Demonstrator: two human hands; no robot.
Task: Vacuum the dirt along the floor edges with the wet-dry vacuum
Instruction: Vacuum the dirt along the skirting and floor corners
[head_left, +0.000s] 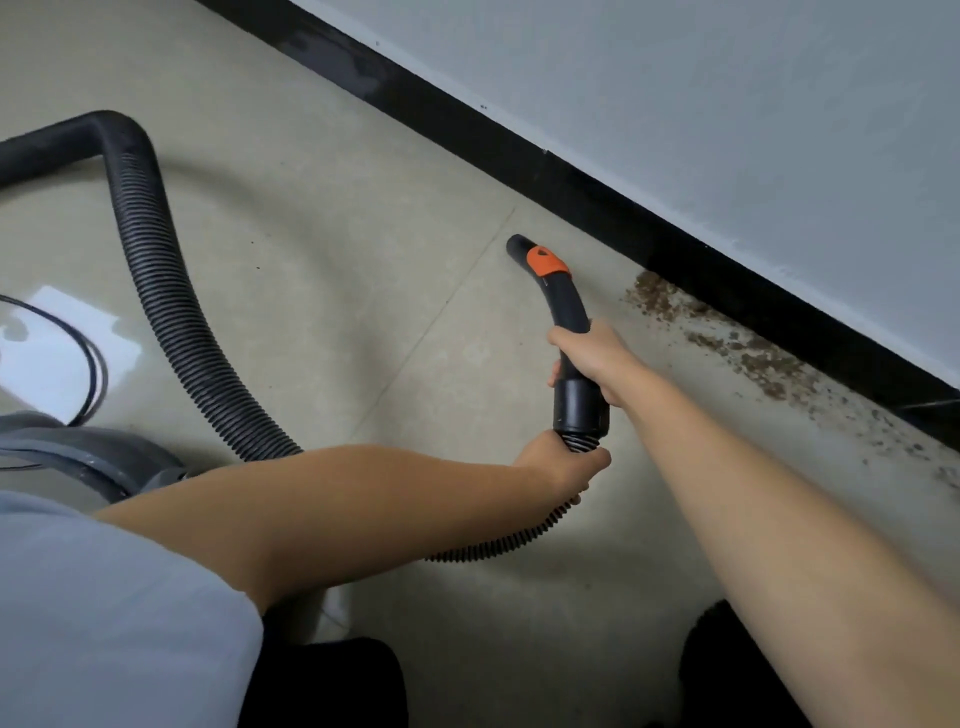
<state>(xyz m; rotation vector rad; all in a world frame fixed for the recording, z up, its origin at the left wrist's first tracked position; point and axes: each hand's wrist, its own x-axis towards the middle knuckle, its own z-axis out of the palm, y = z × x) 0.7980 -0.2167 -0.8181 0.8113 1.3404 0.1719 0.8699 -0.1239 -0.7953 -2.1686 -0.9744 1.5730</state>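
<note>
Brown dirt (737, 338) lines the black skirting (571, 192). My right hand (592, 358) grips the nozzle handle (563, 306), my left hand (561, 462) the ribbed hose (171, 312). I should lower the mouth rightward onto the debris, sweeping slowly.

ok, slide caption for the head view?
Both hands, right hand and left hand, aim black curved vacuum nozzle near brown dirt along black baseboard.

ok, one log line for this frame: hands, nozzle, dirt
right hand: grips handle | left hand: grips hose | nozzle: off the dirt | dirt: along baseboard
</note>
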